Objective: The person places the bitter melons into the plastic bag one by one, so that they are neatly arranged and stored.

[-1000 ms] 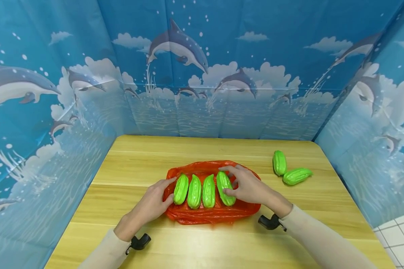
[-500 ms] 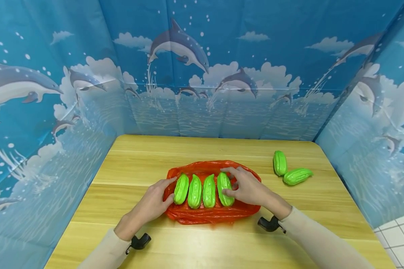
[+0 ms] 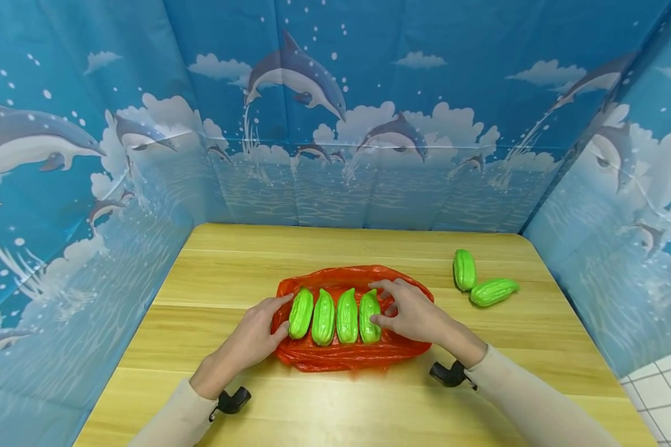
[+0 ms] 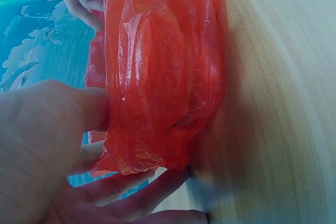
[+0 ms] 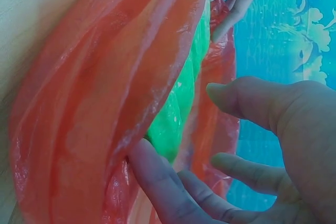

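Several bright green, ridged bitter melons [image 3: 323,318] stand side by side in an open red plastic bag [image 3: 335,360] on the table. My left hand [image 3: 254,332] holds the bag's left end, thumb and index finger over the rim beside the leftmost melon. In the left wrist view the thumb goes behind the red film, with other fingers outside below it. My right hand [image 3: 416,313] is inside the right part of the bag, beside the rightmost melon [image 3: 370,316]. Its thumb [image 5: 247,98] and fingers are spread apart, with a gap to the green melon in the right wrist view.
Two more bitter melons lie at the back right of the wooden table [image 3: 212,267], one upright [image 3: 464,270] and one slanted [image 3: 494,292]. Blue dolphin-print curtains [image 3: 369,186] enclose the back and both sides. White tiles [image 3: 668,391] show at the lower right.
The rightmost melon has shifted left and straightened, closer to its neighbour. My right hand has loosened from it. The left hand has stayed in place.
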Available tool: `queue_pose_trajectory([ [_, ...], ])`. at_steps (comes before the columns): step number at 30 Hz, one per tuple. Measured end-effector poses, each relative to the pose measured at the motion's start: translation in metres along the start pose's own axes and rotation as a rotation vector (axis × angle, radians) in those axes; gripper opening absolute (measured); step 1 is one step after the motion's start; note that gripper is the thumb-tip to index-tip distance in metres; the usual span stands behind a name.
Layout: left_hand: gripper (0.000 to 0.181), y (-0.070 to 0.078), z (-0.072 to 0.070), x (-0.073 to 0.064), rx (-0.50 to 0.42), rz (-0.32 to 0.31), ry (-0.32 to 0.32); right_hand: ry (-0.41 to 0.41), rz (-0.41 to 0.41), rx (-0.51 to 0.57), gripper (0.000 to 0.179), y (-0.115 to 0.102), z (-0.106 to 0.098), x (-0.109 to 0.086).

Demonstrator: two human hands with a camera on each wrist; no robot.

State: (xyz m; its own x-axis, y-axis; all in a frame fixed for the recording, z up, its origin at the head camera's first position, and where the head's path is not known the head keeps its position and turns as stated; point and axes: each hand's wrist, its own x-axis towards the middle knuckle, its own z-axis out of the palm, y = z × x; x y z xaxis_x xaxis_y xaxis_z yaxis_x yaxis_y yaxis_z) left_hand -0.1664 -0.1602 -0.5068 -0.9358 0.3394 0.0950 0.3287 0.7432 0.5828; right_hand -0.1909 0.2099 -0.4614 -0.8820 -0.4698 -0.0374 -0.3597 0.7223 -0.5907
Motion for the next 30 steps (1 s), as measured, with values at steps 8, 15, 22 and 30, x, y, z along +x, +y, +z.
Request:
queue_pose_trajectory([
  [8, 0.061, -0.001, 0.0, 0.001, -0.011, -0.002, -0.007, 0.023, 0.007, -0.002, 0.069, -0.002, -0.001, -0.003],
  [15, 0.061, -0.002, 0.0, 0.002, -0.011, -0.003, -0.007, 0.047, -0.002, 0.012, 0.066, -0.005, -0.005, -0.005],
  [22, 0.061, -0.002, 0.0, 0.002, -0.013, 0.001, -0.005, 0.075, 0.005, 0.025, 0.061, -0.004, -0.012, -0.007],
  [30, 0.061, -0.002, 0.0, 0.002, -0.009, 0.006, -0.002, 0.112, -0.002, 0.018, 0.06, -0.003, -0.02, -0.009],
])
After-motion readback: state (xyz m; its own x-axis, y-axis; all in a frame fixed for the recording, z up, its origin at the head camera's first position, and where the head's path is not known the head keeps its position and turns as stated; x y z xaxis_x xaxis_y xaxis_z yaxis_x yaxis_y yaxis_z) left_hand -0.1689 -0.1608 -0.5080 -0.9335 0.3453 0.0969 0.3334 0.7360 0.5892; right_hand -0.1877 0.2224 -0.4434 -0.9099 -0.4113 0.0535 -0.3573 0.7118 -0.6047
